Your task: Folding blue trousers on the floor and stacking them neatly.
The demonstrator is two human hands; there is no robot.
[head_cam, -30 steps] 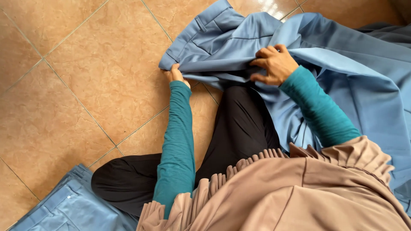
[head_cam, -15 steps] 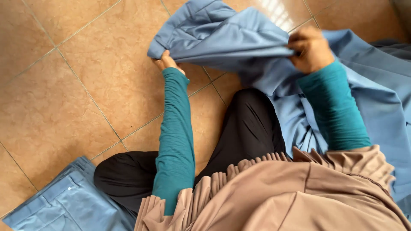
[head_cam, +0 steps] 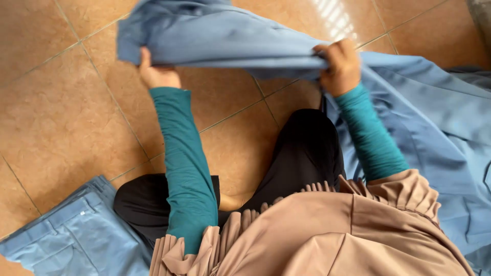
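Note:
I sit on a tiled floor and hold a large blue garment (head_cam: 230, 38) stretched between both hands, lifted off the tiles. My left hand (head_cam: 156, 74) grips its left edge, fingers curled into the cloth. My right hand (head_cam: 340, 66) is clenched on a bunched fold further right. The rest of the blue cloth (head_cam: 434, 128) trails down over my right side onto the floor. Both arms wear teal sleeves.
A folded pair of blue trousers (head_cam: 76, 237) lies on the floor at lower left. My black-clad legs (head_cam: 302, 153) are folded in front of me, under a beige pleated top (head_cam: 327, 235). Orange-brown tiles (head_cam: 61, 122) surround me.
Both hands have raised the blue garment off the floor and pulled it apart, the left hand moving left and up, the right hand up and to the right.

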